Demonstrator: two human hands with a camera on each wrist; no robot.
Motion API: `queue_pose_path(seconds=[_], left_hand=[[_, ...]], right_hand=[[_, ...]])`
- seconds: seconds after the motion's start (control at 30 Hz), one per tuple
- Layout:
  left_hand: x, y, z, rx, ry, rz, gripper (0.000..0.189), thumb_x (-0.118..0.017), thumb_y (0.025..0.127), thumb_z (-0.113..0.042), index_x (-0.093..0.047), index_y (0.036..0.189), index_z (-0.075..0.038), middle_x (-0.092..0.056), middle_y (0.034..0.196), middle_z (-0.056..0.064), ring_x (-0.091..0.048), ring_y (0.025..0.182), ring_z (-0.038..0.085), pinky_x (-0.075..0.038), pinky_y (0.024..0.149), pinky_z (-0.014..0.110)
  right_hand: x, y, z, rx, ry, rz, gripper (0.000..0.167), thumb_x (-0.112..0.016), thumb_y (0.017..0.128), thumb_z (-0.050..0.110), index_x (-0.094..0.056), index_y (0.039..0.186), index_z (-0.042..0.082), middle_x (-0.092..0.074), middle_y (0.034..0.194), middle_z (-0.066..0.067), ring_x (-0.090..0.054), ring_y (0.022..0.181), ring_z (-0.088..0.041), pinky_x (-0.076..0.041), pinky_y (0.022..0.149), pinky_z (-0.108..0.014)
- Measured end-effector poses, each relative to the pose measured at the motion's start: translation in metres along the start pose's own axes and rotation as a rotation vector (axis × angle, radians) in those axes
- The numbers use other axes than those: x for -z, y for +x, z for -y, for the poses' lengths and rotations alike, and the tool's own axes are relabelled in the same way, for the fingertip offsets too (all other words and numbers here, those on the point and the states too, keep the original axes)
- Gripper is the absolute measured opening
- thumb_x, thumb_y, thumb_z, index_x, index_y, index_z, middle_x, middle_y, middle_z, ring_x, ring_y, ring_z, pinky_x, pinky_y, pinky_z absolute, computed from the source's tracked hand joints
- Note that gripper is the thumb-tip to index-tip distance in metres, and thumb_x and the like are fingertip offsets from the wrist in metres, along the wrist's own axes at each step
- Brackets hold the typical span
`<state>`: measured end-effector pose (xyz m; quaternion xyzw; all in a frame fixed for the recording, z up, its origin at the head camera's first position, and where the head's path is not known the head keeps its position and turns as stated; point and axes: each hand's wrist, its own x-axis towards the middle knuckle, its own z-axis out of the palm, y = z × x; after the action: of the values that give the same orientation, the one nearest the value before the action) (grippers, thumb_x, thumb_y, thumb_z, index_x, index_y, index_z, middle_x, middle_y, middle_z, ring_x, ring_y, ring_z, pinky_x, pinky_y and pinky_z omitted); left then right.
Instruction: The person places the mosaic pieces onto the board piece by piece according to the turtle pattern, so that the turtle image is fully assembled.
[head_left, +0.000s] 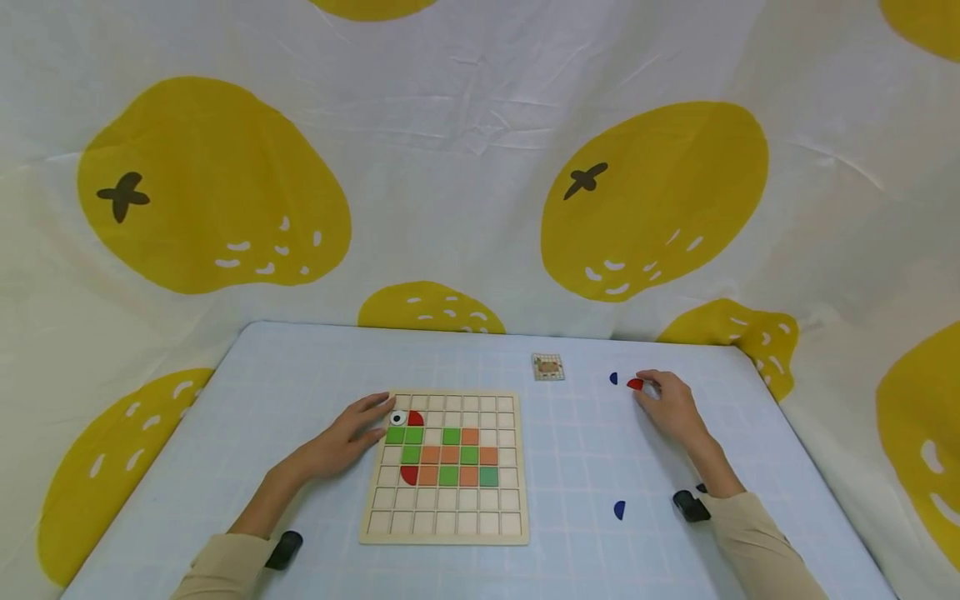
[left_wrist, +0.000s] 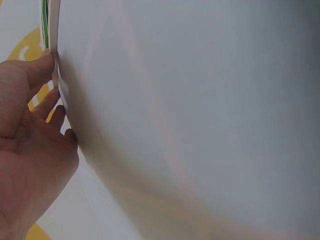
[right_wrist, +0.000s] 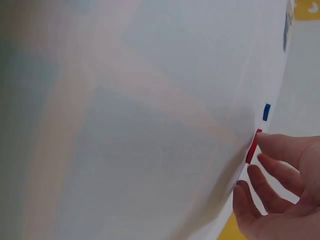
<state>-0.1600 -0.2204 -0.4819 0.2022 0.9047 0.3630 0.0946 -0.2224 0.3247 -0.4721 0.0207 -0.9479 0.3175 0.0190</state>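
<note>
My left hand [head_left: 342,437] rests with loosely extended fingers at the left edge of a wooden grid board [head_left: 446,546]. In the left wrist view, the left thumb [left_wrist: 41,70] touches the board's side. Green, orange and red tiles sit in the grid, along with a round eye tile [head_left: 398,418] at upper left. Over at the right, my right hand [head_left: 670,407] pinches a small red tile with a curved edge [head_left: 635,384] between thumb and index finger, close to the tabletop. A dark blue half-round tile [head_left: 613,378] lies just left of it.
Behind the board's right corner lies a small picture card [head_left: 548,367]. Another blue half-round tile [head_left: 619,510] is nearer the front, and a dark piece [head_left: 701,487] shows partly beside the right wrist camera [head_left: 690,506]. A patterned curtain [head_left: 480,167] hangs behind the table [head_left: 570,467].
</note>
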Motion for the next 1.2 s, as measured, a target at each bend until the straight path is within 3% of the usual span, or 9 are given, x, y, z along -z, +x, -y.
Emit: queue_pose_path(seconds=[0.2,0.5,0.73,0.9,1.1,1.2], left_hand=[[-0.001,0.001,0.002,0.005,0.001,0.005,0.054,-0.056,0.107,-0.014,-0.039,0.157,-0.001,-0.028,0.164,0.024,-0.022,0.150,0.049,-0.024,0.117,0.068],[-0.003,0.001,0.003,-0.013,0.016,-0.005,0.054,-0.056,0.107,-0.013,-0.040,0.156,0.000,-0.029,0.162,0.026,-0.023,0.149,0.051,-0.025,0.116,0.069],[0.000,0.000,0.001,0.000,0.003,0.008,0.054,-0.056,0.106,-0.011,-0.039,0.157,-0.001,-0.027,0.163,0.025,-0.022,0.150,0.050,-0.024,0.117,0.068],[0.001,0.000,0.002,-0.002,-0.003,0.013,0.054,-0.056,0.107,-0.012,-0.039,0.157,-0.001,-0.027,0.163,0.025,-0.022,0.150,0.050,-0.024,0.117,0.068],[0.001,0.001,0.004,-0.002,-0.002,0.016,0.055,-0.056,0.107,-0.016,-0.039,0.157,-0.002,-0.027,0.164,0.025,-0.022,0.150,0.050,-0.024,0.117,0.068],[0.001,0.002,0.003,-0.011,0.000,0.014,0.054,-0.056,0.107,-0.017,-0.040,0.157,-0.002,-0.028,0.163,0.025,-0.022,0.149,0.050,-0.024,0.116,0.069]], right_hand=[[0.001,0.001,-0.001,0.011,-0.010,0.024,0.034,-0.065,0.098,0.000,-0.061,0.130,-0.011,-0.055,0.131,-0.037,-0.050,0.120,-0.052,-0.038,0.108,-0.066],[-0.001,0.002,-0.003,0.052,0.004,-0.003,0.027,-0.066,0.097,-0.002,-0.065,0.122,-0.012,-0.061,0.122,-0.033,-0.053,0.115,-0.049,-0.041,0.106,-0.064],[-0.002,0.002,-0.001,0.040,0.024,-0.036,0.024,-0.069,0.095,-0.003,-0.067,0.118,-0.009,-0.062,0.110,-0.027,-0.057,0.099,-0.040,-0.052,0.095,-0.056],[-0.003,0.000,0.002,0.061,0.044,-0.058,0.018,-0.070,0.095,-0.003,-0.070,0.113,-0.006,-0.065,0.109,-0.024,-0.062,0.096,-0.037,-0.055,0.091,-0.053],[-0.001,-0.005,0.009,0.085,0.066,-0.036,0.017,-0.070,0.095,-0.002,-0.071,0.112,-0.004,-0.070,0.107,-0.021,-0.063,0.095,-0.033,-0.052,0.083,-0.024],[-0.001,-0.006,0.012,0.097,0.069,-0.033,0.018,-0.071,0.096,-0.001,-0.072,0.113,-0.003,-0.070,0.108,-0.020,-0.064,0.096,-0.033,-0.054,0.084,-0.027]])
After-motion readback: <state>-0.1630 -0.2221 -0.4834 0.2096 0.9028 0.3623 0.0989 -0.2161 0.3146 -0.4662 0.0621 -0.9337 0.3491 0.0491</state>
